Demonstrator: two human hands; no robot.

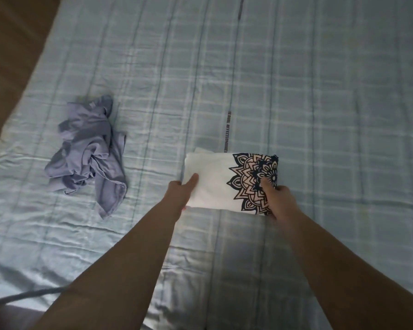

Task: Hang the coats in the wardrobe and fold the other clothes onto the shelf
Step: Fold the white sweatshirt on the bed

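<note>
**Folded white shirt held at both ends on the bed**

A folded white cotton shirt with a dark mandala print (215,184) lay flat on the pale blue plaid bedspread (320,103), just off the middle of the view toward 4 o'clock. The print covered its 3 o'clock end, and its 9 o'clock end was plain white.

The left hand (180,190) pinched the shirt's 9 o'clock edge, thumb pressed on top and fingers tucked out of sight beneath. The right hand (278,198) gripped the corner at 4 o'clock, thumb on the print and fingers curled round the edge. Both forearms reached in from 6 o'clock.

A crumpled lavender-blue jersey garment (88,153) sat in a loose heap at 9 o'clock from the shirt, well apart from it, with bare bedspread between them. Open bedspread stretched from the shirt toward 12 and 3 o'clock, marked only by shallow wrinkles and a narrow dark printed strip (227,129) running toward 12 o'clock from the shirt's far edge.

The bed's edge ran diagonally from 12 o'clock down to 9 o'clock, with brown floor (7,44) beyond it. A dark grey band (22,297) crossed the bed's corner at 7 o'clock; what it was could not be told.
</note>
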